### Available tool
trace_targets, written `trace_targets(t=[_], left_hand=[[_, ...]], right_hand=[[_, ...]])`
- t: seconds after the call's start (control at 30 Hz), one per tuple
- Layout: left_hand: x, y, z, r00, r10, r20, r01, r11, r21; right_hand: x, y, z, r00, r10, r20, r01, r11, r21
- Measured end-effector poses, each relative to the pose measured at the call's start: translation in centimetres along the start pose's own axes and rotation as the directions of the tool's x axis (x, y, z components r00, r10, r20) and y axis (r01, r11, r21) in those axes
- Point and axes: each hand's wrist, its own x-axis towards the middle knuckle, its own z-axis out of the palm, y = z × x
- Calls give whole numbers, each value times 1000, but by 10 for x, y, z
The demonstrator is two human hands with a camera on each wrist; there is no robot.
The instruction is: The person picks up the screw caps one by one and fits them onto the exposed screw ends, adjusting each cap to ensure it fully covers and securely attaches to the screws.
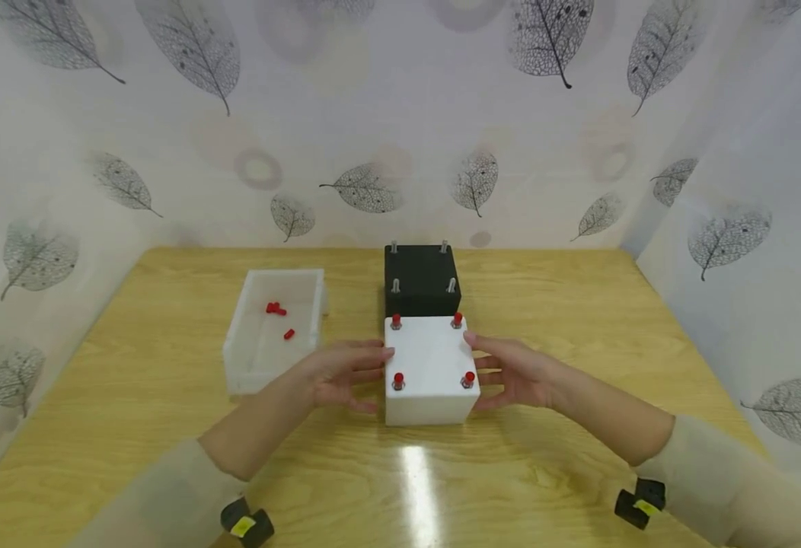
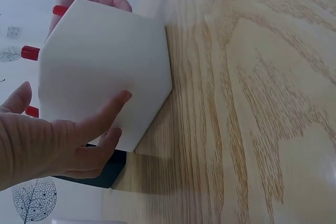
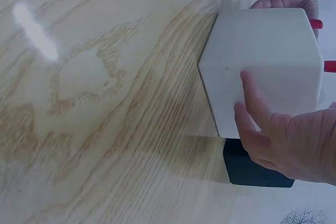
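The wooden table (image 1: 565,320) is a wide, glossy slab of yellow grain with a streak of glare at 6 o'clock. Near its middle sits the white block (image 1: 429,373), a smooth, matte, square-edged box with 4 red caps (image 1: 398,379) standing at the corners of its top face. It lies directly between the 2 hands. The left hand (image 1: 341,373) is at the block's 9 o'clock, fingers nearly straight and pressed flat on the left wall, thumb up by the top edge; the left wrist view shows fingertips on the face. The right hand (image 1: 515,373) mirrors it at 3 o'clock, fingers extended against the right wall. Neither hand curls around anything.

At the white block's 12 o'clock, touching it, stands a black block (image 1: 421,278) of like shape with 4 bare metal studs (image 1: 395,285). At 10 o'clock lies a translucent plastic tray (image 1: 250,364), rectangular, holding a few loose red caps (image 1: 276,308).
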Motion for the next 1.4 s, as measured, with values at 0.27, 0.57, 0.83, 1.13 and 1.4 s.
trace_targets(t=[0.27, 0.57, 0.83, 1.13, 1.4], left_hand=[[3, -3, 0, 999, -3, -32, 3, 1000, -20], [5, -5, -1, 999, 7, -42, -7, 1000, 7], [7, -10, 7, 1000, 24, -13, -24, 1000, 6], [15, -13, 23, 999, 41, 23, -41, 999, 4], [23, -15, 34, 996, 65, 68, -68, 997, 38]], right_hand=[[5, 0, 4, 999, -5, 37, 5, 1000, -3], [7, 2, 5, 999, -6, 36, 6, 1000, -3], [2, 2, -5, 1000, 11, 29, -12, 999, 30], [0, 7, -29, 997, -44, 59, 46, 999, -25], [-4, 11, -43, 999, -40, 33, 40, 999, -12]])
